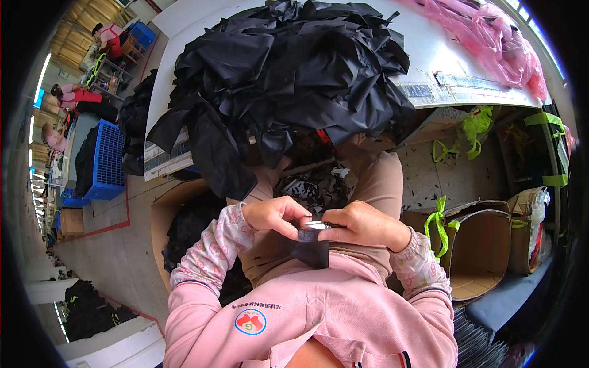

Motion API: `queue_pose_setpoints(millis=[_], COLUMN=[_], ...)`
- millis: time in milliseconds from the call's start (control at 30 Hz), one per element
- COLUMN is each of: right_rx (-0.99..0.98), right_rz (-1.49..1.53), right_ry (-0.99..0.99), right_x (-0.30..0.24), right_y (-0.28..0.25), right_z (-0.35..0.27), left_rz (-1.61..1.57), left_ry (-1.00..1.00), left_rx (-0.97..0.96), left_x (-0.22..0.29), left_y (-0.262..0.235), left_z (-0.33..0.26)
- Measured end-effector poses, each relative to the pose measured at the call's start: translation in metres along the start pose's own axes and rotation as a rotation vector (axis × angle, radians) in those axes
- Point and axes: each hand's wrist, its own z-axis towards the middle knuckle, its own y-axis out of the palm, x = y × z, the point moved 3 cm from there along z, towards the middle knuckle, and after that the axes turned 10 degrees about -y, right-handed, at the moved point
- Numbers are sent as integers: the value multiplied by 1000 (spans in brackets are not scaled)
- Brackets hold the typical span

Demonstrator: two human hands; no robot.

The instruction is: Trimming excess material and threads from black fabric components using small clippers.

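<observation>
Over my lap, my left hand (277, 218) pinches the upper edge of a small dark piece of fabric (311, 253) between thumb and fingers. My right hand (363, 226) is closed on a small white and silver hand tool (318, 225), which lies right at the fabric's top edge. The tool's exact kind is too small to make out. Below both hands, the fabric hangs down in front of my pink shirt. Ahead of me, a big heap of black fabric pieces (288, 73) covers the table and droops over its near edge.
Pink plastic sheeting (491, 43) lies on the white table (429, 86) at the far right. Cardboard boxes (481, 251) stand at my right, with green ties (437, 227) nearby. Another box (161, 208) with black fabric is at my left. Blue crates (107, 159) and co-workers (83, 98) are farther left.
</observation>
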Motion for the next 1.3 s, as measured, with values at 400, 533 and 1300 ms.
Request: queue_pose_setpoints(millis=[400,533,1300], right_rx=[426,465,378], right_rz=[-311,-293,-345], right_ry=[169,150,199], right_x=[-19,-20,-15], right_y=[15,12,10], right_z=[3,3,4], left_rz=[-53,-52,-11], left_ry=[548,557,522], left_rx=[773,767,816], left_x=[-7,-1,-5], left_y=[12,15,15], left_z=[3,2,2])
